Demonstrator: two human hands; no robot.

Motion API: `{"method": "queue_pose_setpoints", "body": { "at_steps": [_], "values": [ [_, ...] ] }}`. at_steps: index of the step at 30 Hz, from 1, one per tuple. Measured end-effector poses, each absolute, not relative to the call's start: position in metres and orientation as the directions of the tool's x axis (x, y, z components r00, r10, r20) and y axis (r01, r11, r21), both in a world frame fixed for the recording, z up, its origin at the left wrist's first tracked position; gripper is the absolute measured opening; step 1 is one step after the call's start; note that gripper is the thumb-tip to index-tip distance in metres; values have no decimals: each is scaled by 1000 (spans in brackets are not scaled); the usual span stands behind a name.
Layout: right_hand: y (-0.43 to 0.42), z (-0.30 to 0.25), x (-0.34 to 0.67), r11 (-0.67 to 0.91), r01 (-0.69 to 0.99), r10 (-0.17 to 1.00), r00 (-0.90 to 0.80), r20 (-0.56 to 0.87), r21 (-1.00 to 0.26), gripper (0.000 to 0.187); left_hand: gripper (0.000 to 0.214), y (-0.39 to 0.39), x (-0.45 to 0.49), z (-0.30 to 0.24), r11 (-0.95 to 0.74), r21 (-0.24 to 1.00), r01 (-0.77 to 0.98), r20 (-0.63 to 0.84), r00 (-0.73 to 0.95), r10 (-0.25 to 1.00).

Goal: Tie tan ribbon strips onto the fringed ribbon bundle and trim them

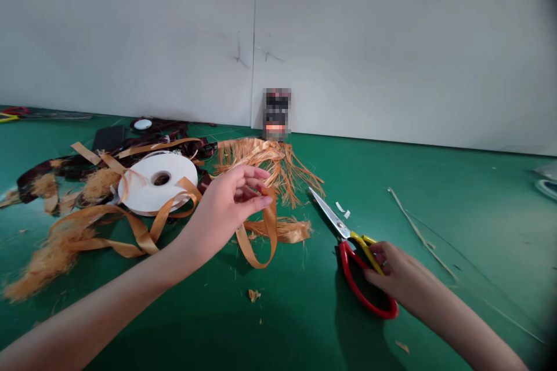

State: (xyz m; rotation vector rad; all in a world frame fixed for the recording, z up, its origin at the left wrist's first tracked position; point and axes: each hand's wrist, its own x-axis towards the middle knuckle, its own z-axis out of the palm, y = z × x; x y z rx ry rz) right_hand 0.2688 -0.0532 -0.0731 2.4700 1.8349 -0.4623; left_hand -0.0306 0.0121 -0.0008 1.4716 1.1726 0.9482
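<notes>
A golden-brown ribbon [270,221] hangs in a loop from my left hand [235,194], pinched between thumb and fingers over the middle of the table. My right hand [394,269] grips scissors [337,220] by one yellow handle; the other handle is red. Their silver blades look closed and point up and to the left. Beyond my left hand lies a bundle of frayed golden strands [282,162], and a shorter frayed piece [296,231] rests just behind the ribbon loop. To the left, a white spool [141,191] lies flat with more ribbon trailing from it.
Frayed fibre tufts [47,264] and dark brown ribbon [39,177] clutter the left side. A pixelated box [277,113] stands against the white wall panel [391,40]. Thin pale strips [418,229] lie on the green table [304,324] at right. Another pair of scissors [13,113] sits far left.
</notes>
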Motion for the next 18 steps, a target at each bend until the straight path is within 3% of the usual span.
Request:
{"method": "queue_pose_setpoints", "body": {
  "at_steps": [7,13,18],
  "values": [
    [-62,-81,266,-347,917,927,302,-223,-198,18,28,12,-30,-3,-4,982,186,-39,229,973],
    [-73,-89,278,-320,901,945,283,-161,-294,39,31,13,-30,0,16,988,153,-51,227,973],
    [-80,-80,267,-138,935,985,165,57,-328,36,35,14,-30,-2,5,986,168,-45,231,972]
  ]
}}
